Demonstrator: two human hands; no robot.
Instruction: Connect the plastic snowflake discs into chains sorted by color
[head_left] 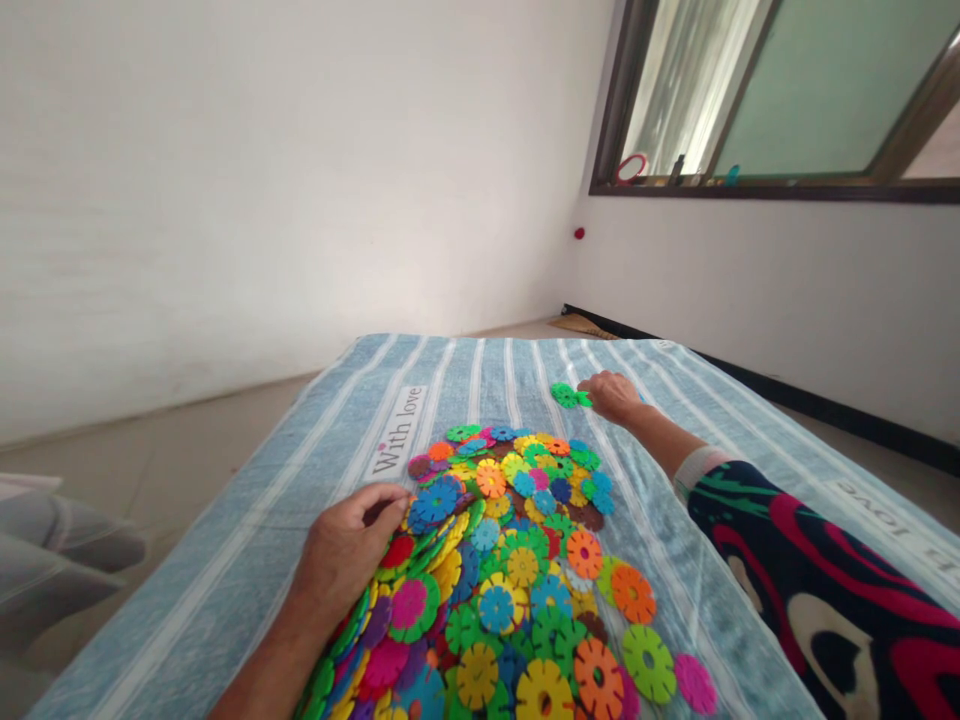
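Note:
A heap of notched plastic discs in many colours covers the near middle of the cloth. My left hand is at the heap's left edge, thumb and forefinger closed together beside a blue disc; what lies between them, if anything, I cannot make out. Beyond the heap, my right hand rests low over the cloth, its fingers closed at a small green disc. Next to that sits a green notched disc, apart from the heap. Some blue shows behind the right hand, mostly hidden.
A blue-and-white striped cloth covers the table. Loose discs, among them a pink disc, lie at the heap's right side. White walls stand behind. A window is at upper right, with small items on its sill. Grey fabric shows at left.

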